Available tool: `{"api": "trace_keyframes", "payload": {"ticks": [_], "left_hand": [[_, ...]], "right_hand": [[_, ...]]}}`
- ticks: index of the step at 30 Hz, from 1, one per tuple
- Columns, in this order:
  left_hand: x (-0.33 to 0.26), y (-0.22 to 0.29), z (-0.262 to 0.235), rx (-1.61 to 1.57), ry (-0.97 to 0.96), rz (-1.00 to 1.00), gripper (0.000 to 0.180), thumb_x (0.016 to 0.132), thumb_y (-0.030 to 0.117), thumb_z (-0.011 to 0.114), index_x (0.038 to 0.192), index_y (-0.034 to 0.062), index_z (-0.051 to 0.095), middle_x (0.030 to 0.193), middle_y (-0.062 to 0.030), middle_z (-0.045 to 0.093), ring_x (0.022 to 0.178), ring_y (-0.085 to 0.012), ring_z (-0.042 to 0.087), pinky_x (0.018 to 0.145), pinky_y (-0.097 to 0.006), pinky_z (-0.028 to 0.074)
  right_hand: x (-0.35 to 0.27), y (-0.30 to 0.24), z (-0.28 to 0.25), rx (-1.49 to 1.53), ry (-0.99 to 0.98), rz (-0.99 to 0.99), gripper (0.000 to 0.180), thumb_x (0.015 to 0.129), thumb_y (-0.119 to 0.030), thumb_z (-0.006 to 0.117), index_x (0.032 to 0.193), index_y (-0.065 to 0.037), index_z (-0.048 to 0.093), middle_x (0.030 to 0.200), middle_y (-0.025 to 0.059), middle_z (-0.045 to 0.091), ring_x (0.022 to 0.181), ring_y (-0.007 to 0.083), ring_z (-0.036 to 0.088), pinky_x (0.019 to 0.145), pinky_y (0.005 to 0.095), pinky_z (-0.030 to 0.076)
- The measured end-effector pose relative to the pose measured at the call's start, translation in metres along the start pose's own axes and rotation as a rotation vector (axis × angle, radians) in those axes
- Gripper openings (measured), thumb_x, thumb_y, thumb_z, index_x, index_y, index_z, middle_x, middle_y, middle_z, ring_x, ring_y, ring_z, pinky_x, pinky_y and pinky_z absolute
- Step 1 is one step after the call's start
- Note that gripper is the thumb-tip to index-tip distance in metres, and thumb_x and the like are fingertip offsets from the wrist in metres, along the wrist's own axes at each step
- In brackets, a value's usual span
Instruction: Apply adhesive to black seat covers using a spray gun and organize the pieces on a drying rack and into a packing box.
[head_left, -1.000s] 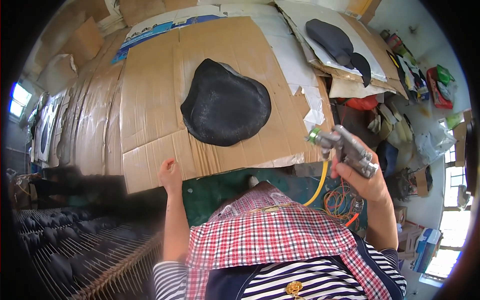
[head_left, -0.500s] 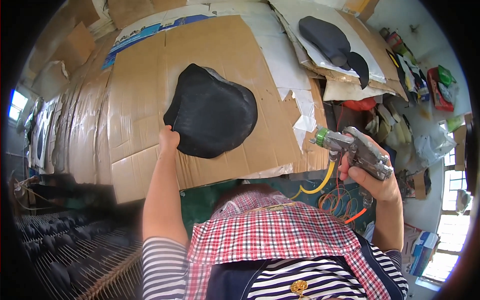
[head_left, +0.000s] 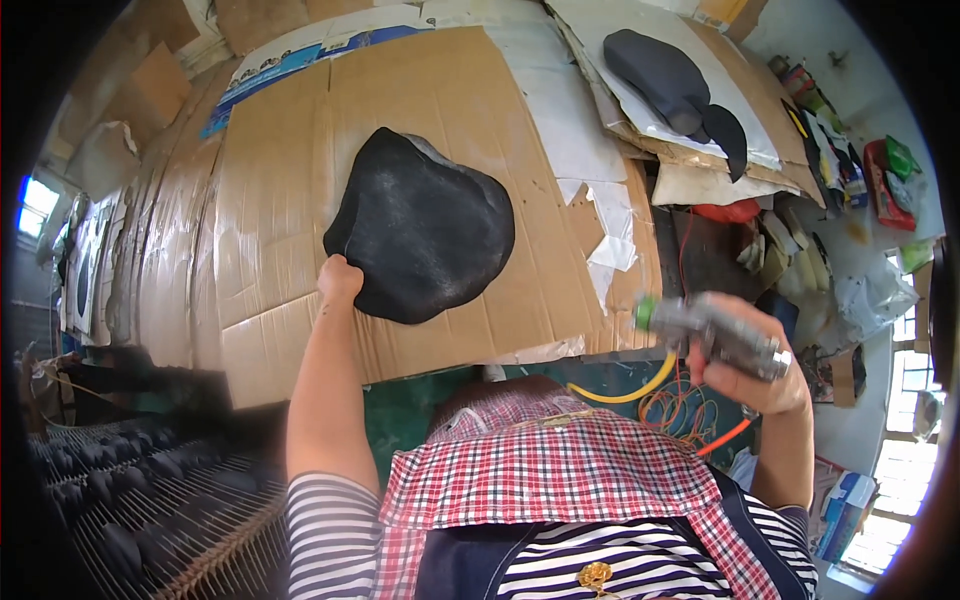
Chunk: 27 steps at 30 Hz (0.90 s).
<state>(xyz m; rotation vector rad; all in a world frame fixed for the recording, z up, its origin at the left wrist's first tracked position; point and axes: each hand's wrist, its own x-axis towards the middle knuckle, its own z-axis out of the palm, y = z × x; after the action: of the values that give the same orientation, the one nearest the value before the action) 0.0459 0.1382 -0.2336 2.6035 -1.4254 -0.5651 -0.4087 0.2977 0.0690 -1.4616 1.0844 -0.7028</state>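
Note:
My left hand (head_left: 339,279) reaches forward and grips the near left edge of a large black rounded pad (head_left: 425,225) lying on cardboard sheets (head_left: 270,190). My right hand (head_left: 765,365) holds a metal spray gun (head_left: 715,332) with a green nozzle tip, off the right edge of the cardboard. A yellow hose (head_left: 630,390) runs from the gun down across the green bench edge. The gun points left toward the pad but stays apart from it.
Two more black pads (head_left: 665,75) lie on white sheets at the back right. Cluttered packets and bottles (head_left: 850,170) fill the right side. Orange wire coils (head_left: 680,415) sit below the gun. A rack of dark parts (head_left: 130,500) is at lower left.
My left hand has moved from the cardboard's near edge up to the black pad and taken hold of its rim. The right hand with the spray gun has dropped slightly.

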Motion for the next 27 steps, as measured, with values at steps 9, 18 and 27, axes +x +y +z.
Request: {"api": "trace_keyframes", "payload": {"ticks": [9,18,27], "left_hand": [[-0.009,0.012,-0.007,-0.194,0.052,-0.010,0.014,0.071,0.009,0.059,0.084,0.0060,0.064,0.094,-0.0107,0.064,0.088,-0.0277,0.061,0.076,-0.036,0.048],[-0.031,-0.009,0.031,-1.119,-0.047,-0.367,0.039,0.070,0.002,0.064,0.108,0.0036,0.054,0.092,-0.0065,0.059,0.076,-0.0196,0.058,0.061,-0.035,0.046],[-0.067,0.059,-0.087,-1.955,-0.308,0.218,0.026,0.082,0.002,0.057,0.108,0.0044,0.056,0.103,-0.0070,0.061,0.094,-0.0202,0.058,0.084,-0.037,0.048]], "right_hand": [[-0.038,0.004,-0.016,0.058,0.061,0.113,0.061,0.070,0.003,0.067,0.126,0.003,0.044,0.088,0.0099,0.059,0.076,0.0132,0.056,0.067,0.0260,0.046],[-0.023,0.010,-0.003,0.098,0.273,-0.005,0.060,0.075,-0.008,0.065,0.128,0.002,0.041,0.085,0.0092,0.058,0.073,0.0144,0.056,0.066,0.0270,0.048],[-0.030,0.016,0.011,0.129,0.108,0.028,0.066,0.078,-0.019,0.066,0.131,0.005,0.036,0.088,0.0106,0.058,0.079,0.0161,0.056,0.074,0.0302,0.045]]}}
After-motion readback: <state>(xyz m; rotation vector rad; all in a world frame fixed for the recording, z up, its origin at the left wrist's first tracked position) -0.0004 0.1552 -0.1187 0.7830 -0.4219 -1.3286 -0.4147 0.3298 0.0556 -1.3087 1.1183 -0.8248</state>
